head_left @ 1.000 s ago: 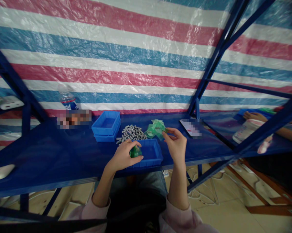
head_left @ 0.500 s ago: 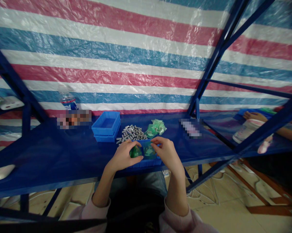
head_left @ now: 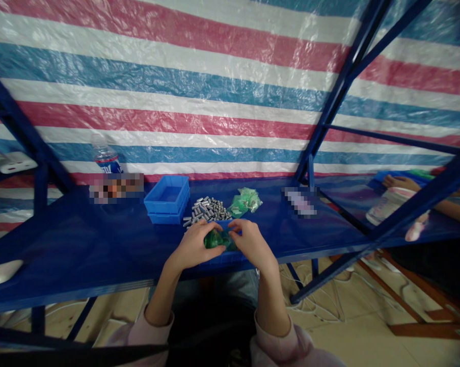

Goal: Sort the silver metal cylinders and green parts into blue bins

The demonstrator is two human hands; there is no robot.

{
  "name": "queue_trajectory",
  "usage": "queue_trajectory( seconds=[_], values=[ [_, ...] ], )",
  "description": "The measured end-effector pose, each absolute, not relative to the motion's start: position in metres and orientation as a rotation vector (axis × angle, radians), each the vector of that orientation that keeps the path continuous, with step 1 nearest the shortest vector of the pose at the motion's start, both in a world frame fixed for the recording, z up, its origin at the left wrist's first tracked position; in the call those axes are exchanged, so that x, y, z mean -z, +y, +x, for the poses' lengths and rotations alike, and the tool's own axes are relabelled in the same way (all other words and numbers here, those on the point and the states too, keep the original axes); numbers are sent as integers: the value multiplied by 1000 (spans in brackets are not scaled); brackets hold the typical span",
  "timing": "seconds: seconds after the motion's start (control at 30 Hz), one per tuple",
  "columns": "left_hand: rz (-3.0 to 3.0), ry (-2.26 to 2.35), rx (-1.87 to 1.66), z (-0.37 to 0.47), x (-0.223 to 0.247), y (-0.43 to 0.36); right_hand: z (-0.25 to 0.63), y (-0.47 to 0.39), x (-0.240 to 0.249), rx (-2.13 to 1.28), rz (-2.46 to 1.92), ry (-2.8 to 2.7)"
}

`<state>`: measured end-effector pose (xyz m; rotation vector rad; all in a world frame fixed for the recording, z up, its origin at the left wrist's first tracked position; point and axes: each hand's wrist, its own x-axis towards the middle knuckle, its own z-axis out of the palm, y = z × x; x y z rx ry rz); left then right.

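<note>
1. The left hand (head_left: 197, 246) is curled around a green bundle (head_left: 213, 239). The thumb is on the near side and the other fingers are on the far side.
2. The right hand (head_left: 252, 242) is just beside it. Its thumb and finger are pinching a see-through green bag (head_left: 233, 245). The bag is next to the bundle, but I cannot tell if the two touch.
3. Both hands are over a low blue tray (head_left: 230, 257). They hide most of it. The bundle and the bag are above the tray too.
4. Just past the tray is a heap of little shiny metal pieces (head_left: 209, 210). Many look like short tubes.
5. To the right of the heap is a pile of green bags (head_left: 247, 200), all crinkly.
6. To the left of the heap are two blue boxes (head_left: 166, 201), one on top of the other.
7. All of this is on a long dark blue table (head_left: 100, 244).
8. Farther left, at the back, is a clear bottle (head_left: 107, 159) with a blue label. A blurry patch is in front of it.
9. A white thing (head_left: 2, 272) is on the left end of the table.
10. Behind it all hangs a shiny sheet (head_left: 176, 76) with red, white and blue stripes.
11. Far to the right is another person's hand (head_left: 401, 183), near a white tub (head_left: 390, 206).
</note>
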<state>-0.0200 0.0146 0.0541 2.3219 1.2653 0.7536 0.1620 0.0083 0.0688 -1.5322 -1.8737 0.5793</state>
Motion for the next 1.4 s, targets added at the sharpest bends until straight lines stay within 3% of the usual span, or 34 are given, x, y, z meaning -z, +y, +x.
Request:
queue_trajectory(
  seconds=[0.8,1.4],
  values=[
    [2372,1192,-742,-22,-51,17,158,4,-70,-907,-1304,-1872],
    [2387,1312,-661,-19,-55,16,159,7,-70,-913,-1301,-1895]
  ],
)
